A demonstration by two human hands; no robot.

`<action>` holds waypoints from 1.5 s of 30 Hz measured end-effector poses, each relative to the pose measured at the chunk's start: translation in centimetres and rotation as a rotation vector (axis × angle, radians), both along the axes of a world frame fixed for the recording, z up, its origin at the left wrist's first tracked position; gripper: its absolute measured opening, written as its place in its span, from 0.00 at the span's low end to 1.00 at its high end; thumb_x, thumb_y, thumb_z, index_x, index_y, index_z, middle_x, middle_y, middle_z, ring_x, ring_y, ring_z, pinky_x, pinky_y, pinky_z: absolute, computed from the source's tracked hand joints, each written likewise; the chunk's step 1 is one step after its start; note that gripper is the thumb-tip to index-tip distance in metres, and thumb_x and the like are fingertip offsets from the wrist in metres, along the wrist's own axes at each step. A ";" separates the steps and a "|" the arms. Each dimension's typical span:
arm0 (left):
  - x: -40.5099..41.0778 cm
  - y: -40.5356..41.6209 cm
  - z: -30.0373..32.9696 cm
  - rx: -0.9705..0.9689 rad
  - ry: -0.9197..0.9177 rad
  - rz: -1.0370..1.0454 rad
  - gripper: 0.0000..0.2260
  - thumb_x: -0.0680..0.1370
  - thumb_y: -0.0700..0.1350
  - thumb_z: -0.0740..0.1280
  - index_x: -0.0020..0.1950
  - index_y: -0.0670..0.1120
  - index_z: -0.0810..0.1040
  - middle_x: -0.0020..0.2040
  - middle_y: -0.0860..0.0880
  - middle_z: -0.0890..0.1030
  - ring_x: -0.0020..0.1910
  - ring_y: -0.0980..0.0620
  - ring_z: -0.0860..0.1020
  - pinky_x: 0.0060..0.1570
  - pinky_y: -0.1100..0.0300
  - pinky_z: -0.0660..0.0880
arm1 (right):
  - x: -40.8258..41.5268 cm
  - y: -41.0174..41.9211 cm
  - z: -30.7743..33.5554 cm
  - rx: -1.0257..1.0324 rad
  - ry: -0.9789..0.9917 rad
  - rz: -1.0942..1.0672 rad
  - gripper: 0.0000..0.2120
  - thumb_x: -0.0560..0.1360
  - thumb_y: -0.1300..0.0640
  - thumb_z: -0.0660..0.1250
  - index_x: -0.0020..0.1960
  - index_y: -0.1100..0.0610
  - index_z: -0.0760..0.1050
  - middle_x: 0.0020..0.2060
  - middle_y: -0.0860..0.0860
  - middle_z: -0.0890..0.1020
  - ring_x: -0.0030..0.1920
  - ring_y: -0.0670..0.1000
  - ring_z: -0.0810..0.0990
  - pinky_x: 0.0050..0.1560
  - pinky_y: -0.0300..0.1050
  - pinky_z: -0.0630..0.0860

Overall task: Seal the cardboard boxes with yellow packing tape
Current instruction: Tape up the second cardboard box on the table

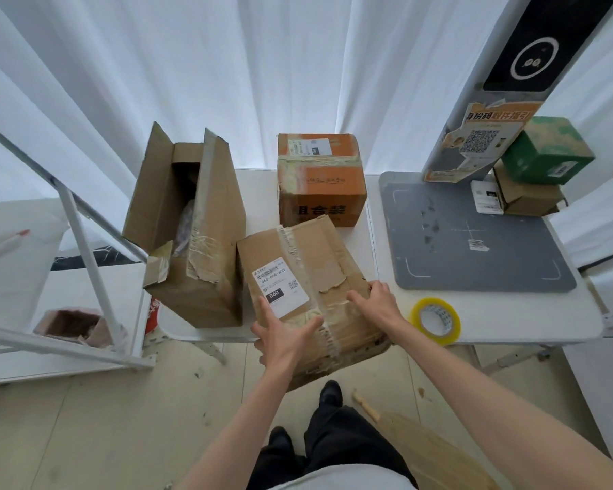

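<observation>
A brown cardboard box (308, 263) with a white shipping label lies on the front edge of the white table (510, 323), overhanging toward me. My left hand (280, 334) holds its near left corner, thumb on top beside the label. My right hand (376, 298) rests on its right side, fingers curled over the right edge. A roll of yellow packing tape (435, 320) lies flat on the table just right of my right hand. A tall brown box (188, 238) with open flaps stands at the left. An orange box (321, 178) stands behind.
A grey scale mat (475, 235) with a white post covers the table's right half. A green box (545, 150) sits on small brown boxes at the far right. A metal rack (85, 249) stands to the left. A straw fan (422, 450) lies on the floor by my feet.
</observation>
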State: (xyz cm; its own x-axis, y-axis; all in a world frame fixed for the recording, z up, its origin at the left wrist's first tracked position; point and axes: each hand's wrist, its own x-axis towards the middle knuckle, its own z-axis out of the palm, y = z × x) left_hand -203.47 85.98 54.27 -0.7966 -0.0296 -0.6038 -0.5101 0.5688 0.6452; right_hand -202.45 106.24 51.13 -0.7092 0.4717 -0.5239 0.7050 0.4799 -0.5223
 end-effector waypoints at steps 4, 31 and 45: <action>-0.5 0.7 -1.1 -0.012 -0.011 0.013 0.60 0.67 0.60 0.80 0.82 0.58 0.37 0.77 0.41 0.54 0.74 0.34 0.61 0.71 0.37 0.63 | -1.5 0.4 -1.4 -0.026 -0.043 0.020 0.33 0.78 0.41 0.65 0.76 0.59 0.62 0.71 0.57 0.67 0.70 0.59 0.68 0.69 0.57 0.69; -0.8 -0.4 -5.6 0.070 -0.035 0.219 0.47 0.74 0.53 0.76 0.82 0.62 0.46 0.78 0.52 0.60 0.73 0.49 0.68 0.68 0.42 0.73 | -0.6 8.4 -10.3 0.164 -0.267 0.268 0.11 0.81 0.61 0.57 0.62 0.57 0.65 0.58 0.58 0.70 0.50 0.61 0.75 0.48 0.52 0.72; -1.4 -1.0 -7.3 0.031 -0.289 0.084 0.29 0.76 0.55 0.73 0.73 0.51 0.65 0.58 0.55 0.77 0.56 0.52 0.77 0.42 0.58 0.76 | -1.1 9.2 -8.5 -0.003 0.016 -0.240 0.13 0.82 0.50 0.60 0.59 0.59 0.68 0.50 0.57 0.78 0.45 0.56 0.81 0.43 0.53 0.80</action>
State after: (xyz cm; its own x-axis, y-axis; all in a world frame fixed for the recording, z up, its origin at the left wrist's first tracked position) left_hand -204.91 84.95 47.00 -0.5868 -0.0660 -0.8070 -0.7198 0.4991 0.4826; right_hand -203.52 115.44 42.62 -0.5851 0.6263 -0.5152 0.7904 0.2983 -0.5350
